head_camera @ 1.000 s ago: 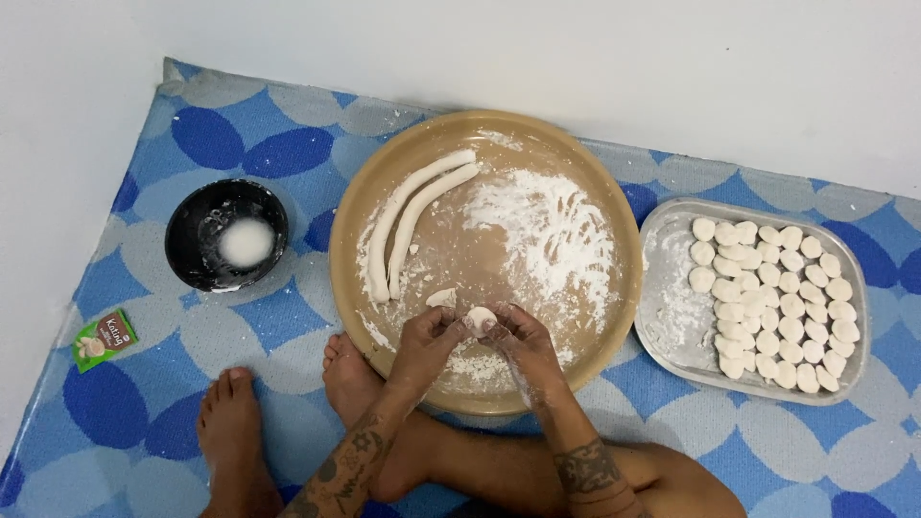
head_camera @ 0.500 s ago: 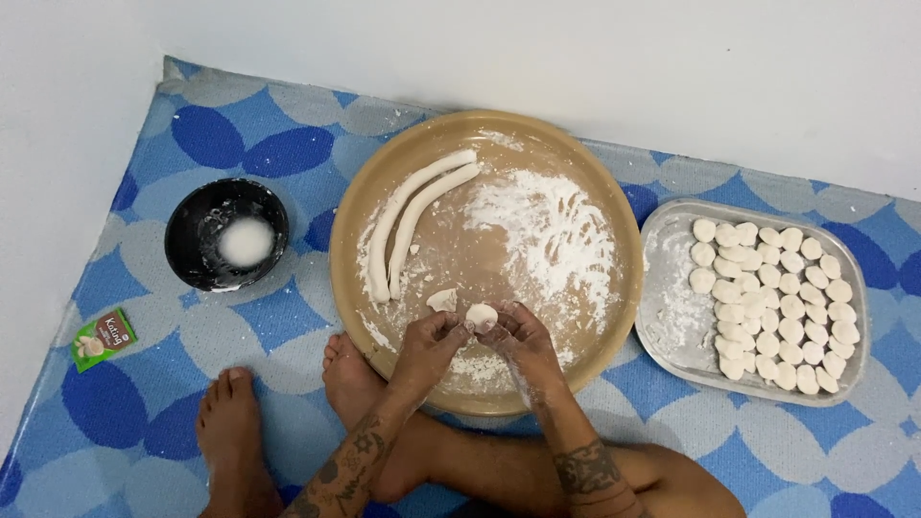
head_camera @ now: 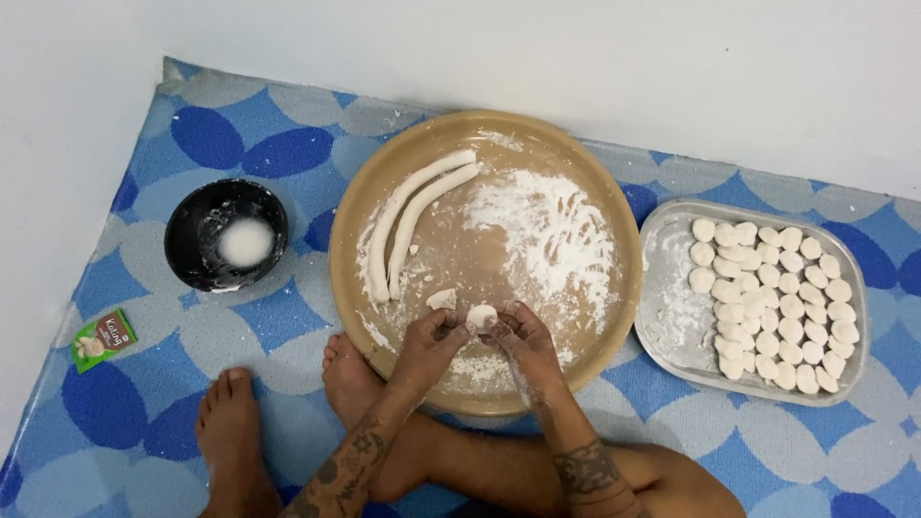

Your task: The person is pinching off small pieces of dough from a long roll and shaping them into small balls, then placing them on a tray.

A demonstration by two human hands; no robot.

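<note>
Left hand and right hand, fingertips pinched shut on small dough ball, at 6 o'clock over round floured tray. Risk: hard squeeze flattens ball; sticky dough clings to fingers; loose scrap at 9 o'clock gets knocked.

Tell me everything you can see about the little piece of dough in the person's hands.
The dough piece is small, white, smooth and roundish, like a soft ball slightly flattened. It is pinched between the fingertips of the left hand and right hand, held just above the near part of the floured round tray. A second small lump lies on the tray just beside it, apart.
</note>
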